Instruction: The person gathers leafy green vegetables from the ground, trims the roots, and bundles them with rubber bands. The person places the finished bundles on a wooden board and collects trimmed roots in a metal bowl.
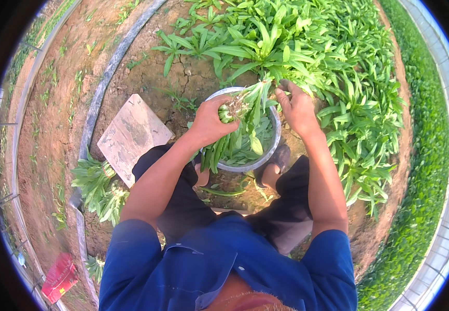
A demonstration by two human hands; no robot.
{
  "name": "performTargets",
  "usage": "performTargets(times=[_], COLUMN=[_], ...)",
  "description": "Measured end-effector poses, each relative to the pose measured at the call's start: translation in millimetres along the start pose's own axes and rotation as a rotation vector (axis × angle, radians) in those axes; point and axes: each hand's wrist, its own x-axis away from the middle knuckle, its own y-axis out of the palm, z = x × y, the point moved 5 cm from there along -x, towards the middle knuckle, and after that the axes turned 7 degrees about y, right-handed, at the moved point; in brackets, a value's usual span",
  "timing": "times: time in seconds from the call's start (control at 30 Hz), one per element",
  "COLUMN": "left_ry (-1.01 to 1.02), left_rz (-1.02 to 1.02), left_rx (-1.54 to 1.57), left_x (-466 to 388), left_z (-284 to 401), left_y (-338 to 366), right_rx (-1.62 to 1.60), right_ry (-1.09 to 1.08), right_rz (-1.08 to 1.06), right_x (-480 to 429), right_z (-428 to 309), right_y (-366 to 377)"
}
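Observation:
My left hand (213, 123) is closed around a bunch of leafy green plants (230, 145), stem ends up and leaves hanging over the tub's near left rim. My right hand (295, 103) is raised beyond the right rim, its fingertips by the root end of another leafy plant (261, 91) that lies slanting against the bunch. Whether those fingers pinch it cannot be told. Below both hands stands a round grey tub (248, 167) with loose green leaves (251, 149) inside, between my feet.
Dense leafy plants (349, 70) grow ahead and to the right. A flat pale board (133, 132) lies left on bare soil, near tied leafy bunches (104, 186). A grey hose (102, 89) runs along the left. Farther lower left lies a red packet (59, 278).

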Motion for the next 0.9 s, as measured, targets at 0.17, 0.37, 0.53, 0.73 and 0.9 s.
performTargets(times=[0.17, 0.37, 0.53, 0.73, 0.9], left_ry=[0.118, 0.337, 0.306, 0.048, -0.088], left_rz=[-0.03, -0.014, -0.055, -0.152, -0.197], left_rx=[-0.194, -0.431, -0.361, 0.142, 0.677], left_x=[-3, -1, -3, -7, -10], left_z=[26, 35, 35, 17, 36], left_y=[2, 6, 4, -12, -7], right_rx=[-0.276, -0.29, 0.232, -0.265, -0.866], right_ry=[0.074, 0.094, -0.02, -0.015, -0.019], right_rz=[-0.063, -0.153, 0.007, 0.001, -0.387], right_x=[10, 10, 9, 1, 11], right_z=[-10, -10, -18, -8, -35], right_y=[16, 13, 0, -11, 15])
